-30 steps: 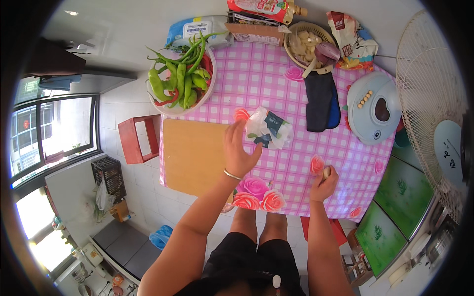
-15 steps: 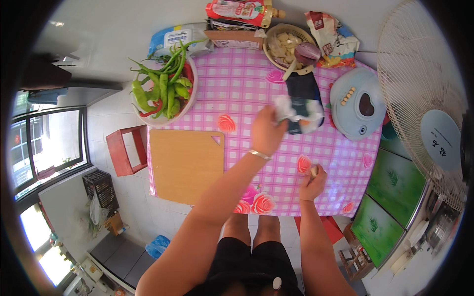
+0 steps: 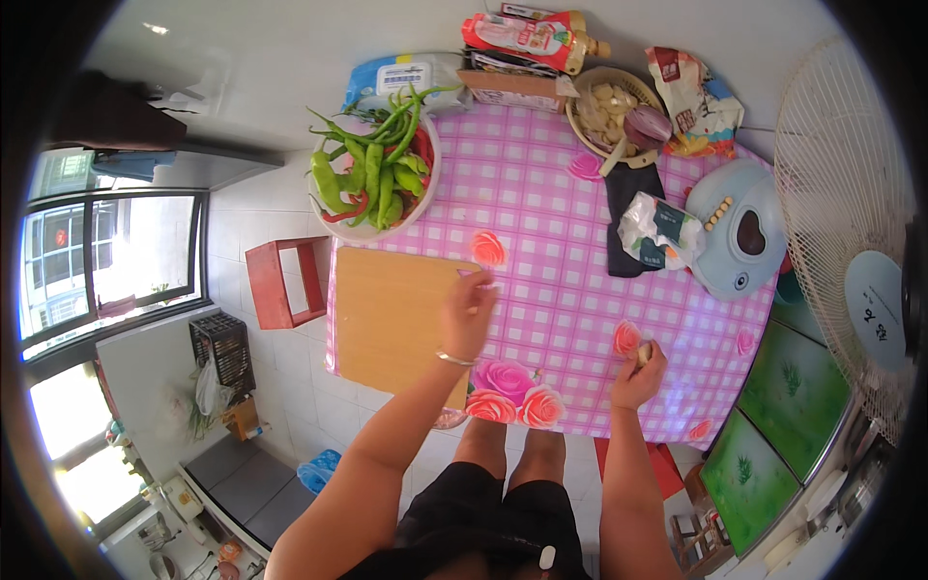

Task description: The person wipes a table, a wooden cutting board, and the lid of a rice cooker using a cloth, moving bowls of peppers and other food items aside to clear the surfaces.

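My left hand (image 3: pixel 469 316) hangs over the right edge of the wooden cutting board (image 3: pixel 387 309), fingers loosely bent and somewhat apart, with nothing visible in them. Over the right part of the table, my right hand (image 3: pixel 639 383) is closed on a small pale piece (image 3: pixel 645 354) that looks like a garlic clove. A white and dark green plastic packet (image 3: pixel 677 230) lies partly on a flat dark pouch (image 3: pixel 633 193) farther back. Behind that, a basket (image 3: pixel 574 121) holds pale garlic cloves and a purple onion (image 3: pixel 647 127).
A white bowl of green and red peppers (image 3: pixel 372 184) stands at the back left. A light blue appliance (image 3: pixel 715 261) and a fan (image 3: pixel 833 174) are on the right. Wipes (image 3: pixel 401 77), a box (image 3: pixel 512 89) and a snack bag (image 3: pixel 691 101) line the wall. A red stool (image 3: pixel 285 280) stands beside the table.
My left hand has let go of the white and green packet and come back left to the cutting board. The packet now lies farther right. My right hand keeps its pale piece.
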`<action>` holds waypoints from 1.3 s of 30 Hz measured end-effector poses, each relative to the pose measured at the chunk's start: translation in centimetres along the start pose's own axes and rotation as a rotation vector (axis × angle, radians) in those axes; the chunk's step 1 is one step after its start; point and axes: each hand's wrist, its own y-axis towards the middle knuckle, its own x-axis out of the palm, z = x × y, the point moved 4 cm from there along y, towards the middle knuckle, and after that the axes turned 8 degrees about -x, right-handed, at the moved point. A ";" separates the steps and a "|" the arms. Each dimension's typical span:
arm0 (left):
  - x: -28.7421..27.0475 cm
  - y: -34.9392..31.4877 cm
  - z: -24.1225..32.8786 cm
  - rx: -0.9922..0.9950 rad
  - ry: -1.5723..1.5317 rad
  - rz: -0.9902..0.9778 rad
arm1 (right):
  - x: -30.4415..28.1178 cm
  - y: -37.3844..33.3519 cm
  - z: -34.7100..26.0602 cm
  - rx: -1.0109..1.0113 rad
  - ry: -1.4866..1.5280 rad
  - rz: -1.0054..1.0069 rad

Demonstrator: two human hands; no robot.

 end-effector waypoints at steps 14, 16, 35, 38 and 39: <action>-11.7 11.1 0.0 -0.424 -1.038 0.015 | 0.5 -0.4 0.0 0.058 -0.036 -0.029; -11.2 11.4 0.3 -0.327 -1.086 0.012 | 0.4 -0.4 0.0 0.050 -0.037 -0.014; -20.0 -2.0 4.3 -0.394 -0.919 -0.124 | 0.3 -0.3 -0.1 0.069 -0.051 -0.053; -17.6 -5.3 3.9 -0.431 -0.758 -0.051 | 0.4 -0.6 0.4 0.000 -0.067 -0.033; -17.1 -6.4 2.9 -0.470 -0.760 -0.021 | 0.7 -0.7 0.5 -0.001 -0.054 -0.032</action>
